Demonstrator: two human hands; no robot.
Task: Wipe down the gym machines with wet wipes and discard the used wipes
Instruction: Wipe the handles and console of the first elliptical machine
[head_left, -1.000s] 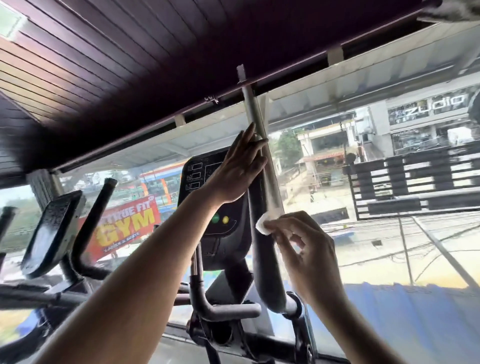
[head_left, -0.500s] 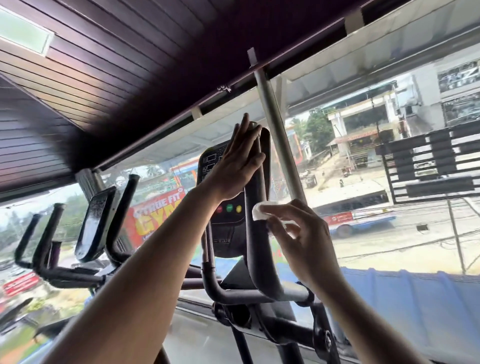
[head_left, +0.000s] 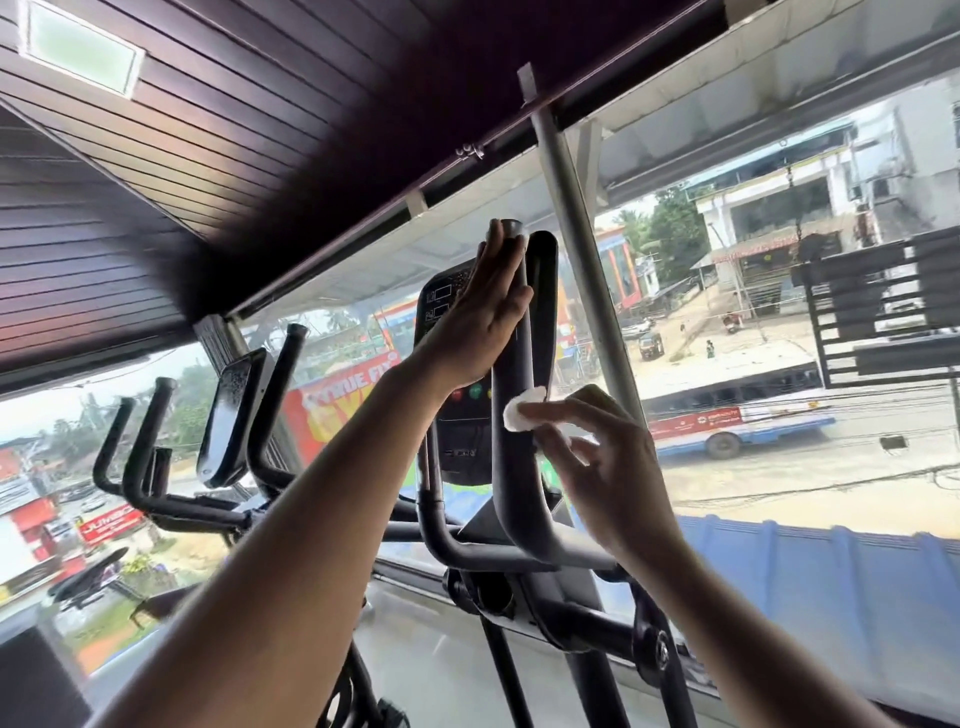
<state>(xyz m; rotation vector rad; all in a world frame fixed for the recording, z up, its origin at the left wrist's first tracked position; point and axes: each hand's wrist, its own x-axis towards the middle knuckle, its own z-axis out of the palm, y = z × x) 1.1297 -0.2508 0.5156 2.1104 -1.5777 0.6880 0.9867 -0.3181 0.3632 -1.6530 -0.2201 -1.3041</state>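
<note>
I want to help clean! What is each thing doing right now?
Left hand: flat, fingers straight, against the handlebar top.
Right hand: pinches the wipe.
Wipe: bunched, pressed on the handlebar.
Handlebar: upright.
Console: coloured buttons showing.

Dark slatted ceiling (head_left: 218, 171) overhead, with a recessed light panel (head_left: 78, 49) at upper left. Grey post (head_left: 576, 218) stood against the window (head_left: 779, 493). Outside: a bus (head_left: 737, 423) on the road, a red-yellow gym banner (head_left: 343, 410), a white building (head_left: 769, 208), trees (head_left: 670, 228), dark slatted screen (head_left: 893, 306) at right.
</note>
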